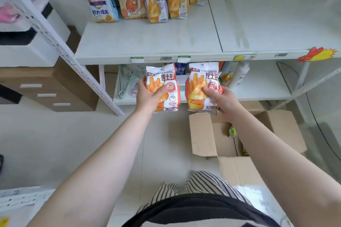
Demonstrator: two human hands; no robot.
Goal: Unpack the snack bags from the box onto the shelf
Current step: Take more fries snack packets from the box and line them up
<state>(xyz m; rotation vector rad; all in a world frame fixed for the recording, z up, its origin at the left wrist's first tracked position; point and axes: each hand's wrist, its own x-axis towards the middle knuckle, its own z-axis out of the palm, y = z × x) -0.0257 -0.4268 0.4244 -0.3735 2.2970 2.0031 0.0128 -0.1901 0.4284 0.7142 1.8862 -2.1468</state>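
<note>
I hold two snack bags upright at the centre of the frame, just below the front edge of the shelf (147, 42). My left hand (147, 96) wraps the left snack bag (164, 86) from its left side, thumb across the front panel and fingers behind; my right hand (223, 100) takes the right snack bag (203, 83) from its right side in the same way. Each grip is closed round the lower middle of its bag. I judge these bags to be light, air-filled and soft, with glossy film that could slide under a loose hold, and contents that would crush under a hard squeeze. A grip at mid-body is best, with moderate pressure only. The box (203, 134) stands open on the floor at lower right. Matching bags (176, 0) already stand in rows at the upper centre of the shelf, so the bare surface in front of or beside them looks suitable for placement.
</note>
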